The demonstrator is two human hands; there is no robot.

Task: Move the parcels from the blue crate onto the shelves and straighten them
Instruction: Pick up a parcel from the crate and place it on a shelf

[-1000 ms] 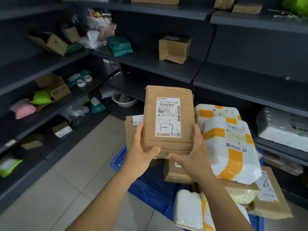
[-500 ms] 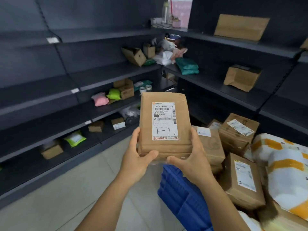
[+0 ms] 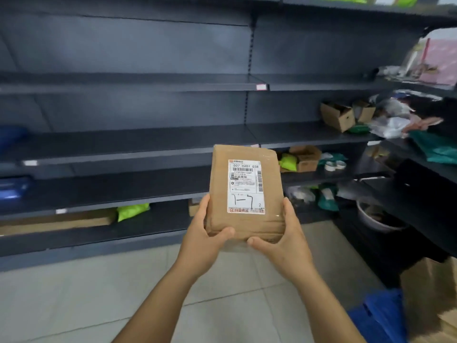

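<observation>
The carrying step is in hand; the left hand (image 3: 201, 240) and right hand (image 3: 284, 243) clasp the brown parcel (image 3: 244, 191) by its near corners, upright before the dark shelves (image 3: 123, 142); next it needs a bare shelf; since earlier the view has swung left, leaving the blue crate (image 3: 378, 315) at near right.
</observation>
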